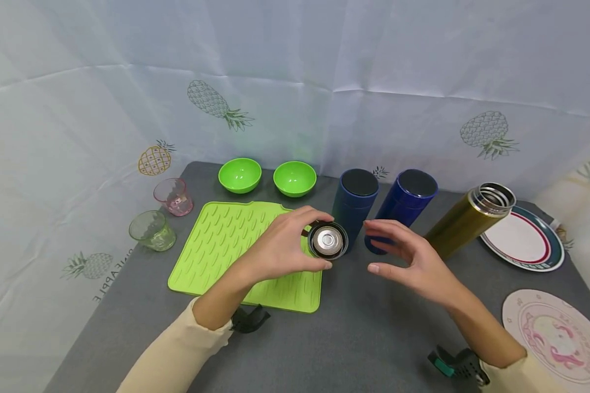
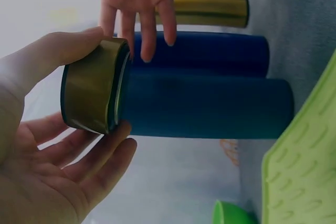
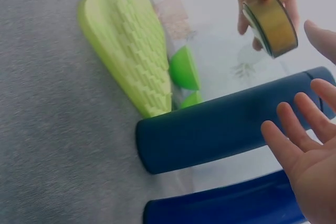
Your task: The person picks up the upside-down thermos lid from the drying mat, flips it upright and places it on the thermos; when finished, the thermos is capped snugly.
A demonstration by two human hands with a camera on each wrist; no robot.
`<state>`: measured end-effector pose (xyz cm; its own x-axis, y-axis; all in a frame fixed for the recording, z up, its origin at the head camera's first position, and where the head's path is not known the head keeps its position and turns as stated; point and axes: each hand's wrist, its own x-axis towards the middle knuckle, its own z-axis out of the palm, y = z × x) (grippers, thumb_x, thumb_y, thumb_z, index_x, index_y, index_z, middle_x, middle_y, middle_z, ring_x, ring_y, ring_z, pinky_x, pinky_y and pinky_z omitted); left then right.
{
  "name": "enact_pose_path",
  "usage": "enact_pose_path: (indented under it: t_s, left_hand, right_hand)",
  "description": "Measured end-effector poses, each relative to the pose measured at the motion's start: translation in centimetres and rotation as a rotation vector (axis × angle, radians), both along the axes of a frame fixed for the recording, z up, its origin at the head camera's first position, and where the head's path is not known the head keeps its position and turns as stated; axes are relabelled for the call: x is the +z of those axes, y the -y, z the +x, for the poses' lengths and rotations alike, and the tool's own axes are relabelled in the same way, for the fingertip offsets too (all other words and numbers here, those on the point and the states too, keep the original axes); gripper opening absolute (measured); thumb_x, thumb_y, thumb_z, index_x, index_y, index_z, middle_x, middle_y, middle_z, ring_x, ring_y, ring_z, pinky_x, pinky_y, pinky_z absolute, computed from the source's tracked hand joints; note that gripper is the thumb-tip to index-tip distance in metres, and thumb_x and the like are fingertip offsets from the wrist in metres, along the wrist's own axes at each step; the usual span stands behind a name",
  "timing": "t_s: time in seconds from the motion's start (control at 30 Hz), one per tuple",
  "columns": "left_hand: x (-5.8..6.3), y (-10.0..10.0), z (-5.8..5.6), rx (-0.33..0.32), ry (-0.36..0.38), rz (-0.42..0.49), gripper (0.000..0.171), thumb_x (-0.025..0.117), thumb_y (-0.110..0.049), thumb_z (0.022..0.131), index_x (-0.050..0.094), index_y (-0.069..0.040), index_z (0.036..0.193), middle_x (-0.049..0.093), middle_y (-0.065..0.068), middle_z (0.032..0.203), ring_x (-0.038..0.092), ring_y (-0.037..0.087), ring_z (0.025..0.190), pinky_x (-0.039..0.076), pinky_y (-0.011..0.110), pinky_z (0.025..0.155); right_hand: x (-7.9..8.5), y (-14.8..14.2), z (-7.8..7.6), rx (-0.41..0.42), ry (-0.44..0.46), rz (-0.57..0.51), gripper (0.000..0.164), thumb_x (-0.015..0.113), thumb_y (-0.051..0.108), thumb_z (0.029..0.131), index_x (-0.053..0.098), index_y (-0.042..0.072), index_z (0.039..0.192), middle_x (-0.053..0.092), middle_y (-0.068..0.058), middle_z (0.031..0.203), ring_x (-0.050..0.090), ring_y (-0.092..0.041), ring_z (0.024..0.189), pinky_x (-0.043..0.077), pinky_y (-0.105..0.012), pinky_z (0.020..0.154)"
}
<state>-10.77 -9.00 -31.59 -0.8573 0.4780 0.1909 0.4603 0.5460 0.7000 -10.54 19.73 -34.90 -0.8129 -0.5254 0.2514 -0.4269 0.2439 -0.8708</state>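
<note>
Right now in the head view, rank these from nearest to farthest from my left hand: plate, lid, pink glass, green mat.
1. Lid, held in your left hand.
2. Green mat, below that hand.
3. Pink glass, back left.
4. Plate, far over on the right.

Pale blue-white creased fabric curtain (image 1: 275, 43) w/ outlined pineapple prints (image 1: 208, 98) hangs behind & on both sides of flat dark-grey tabletop (image 1: 364, 338); lighting cool, diffuse
</note>
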Motion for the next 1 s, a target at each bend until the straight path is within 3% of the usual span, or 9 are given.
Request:
enact_pose_path:
  t_s: [0.13,0.33,0.47,0.63,1.0]
  left_hand:
    - [1.0,-0.3,0.1,-0.013,-0.012,0.035,0.068,0.092,-0.024,0.072,0.064,-0.014,0.133,0.067,-0.002,0.128,0.063,0.016,0.118,0.056,0.039,0.097]
    - [2.2,-0.9,0.1,-0.021,-0.06,0.067,0.071,0.093,-0.025,0.072,0.062,-0.013,0.135,0.066,-0.003,0.13,0.063,0.014,0.117,0.057,0.037,0.097]
    - [3.0,-1.3,0.1,-0.024,-0.096,0.075,0.072,0.093,-0.026,0.071,0.062,-0.013,0.135,0.067,-0.003,0.13,0.064,0.012,0.113,0.056,0.034,0.096]
    - [3.6,-1.8,0.1,-0.025,-0.11,0.076,0.073,0.094,-0.024,0.07,0.061,-0.012,0.134,0.068,-0.002,0.129,0.066,0.013,0.11,0.056,0.034,0.097]
    - [4.2,-2.7,0.0,-0.067,-0.139,0.101,0.07,0.094,-0.023,0.071,0.061,-0.008,0.131,0.069,0.001,0.125,0.066,0.013,0.108,0.055,0.031,0.096]
  right_hand:
    - [0.9,0.3,-0.3,0.01,-0.012,-0.02,0.069,0.076,-0.01,0.083,0.05,0.002,0.146,0.053,-0.014,0.145,0.058,-0.007,0.133,0.05,-0.02,0.106]
    - [2.1,0.5,-0.6,0.021,-0.031,-0.035,0.068,0.072,-0.012,0.085,0.049,0.005,0.148,0.052,-0.016,0.147,0.063,-0.007,0.128,0.05,-0.019,0.105]
    - [2.8,0.4,-0.8,0.017,-0.048,-0.059,0.068,0.071,-0.013,0.085,0.05,0.003,0.147,0.055,-0.01,0.146,0.064,-0.007,0.126,0.051,-0.018,0.104]
    - [3.3,0.3,-1.0,0.024,-0.056,-0.105,0.065,0.069,-0.016,0.085,0.05,-0.001,0.146,0.059,0.0,0.142,0.066,-0.006,0.122,0.053,-0.019,0.101]
    - [3.7,0.3,-0.9,0.052,-0.032,-0.187,0.057,0.067,-0.02,0.084,0.054,-0.007,0.138,0.064,0.001,0.134,0.068,-0.007,0.117,0.056,-0.021,0.096]
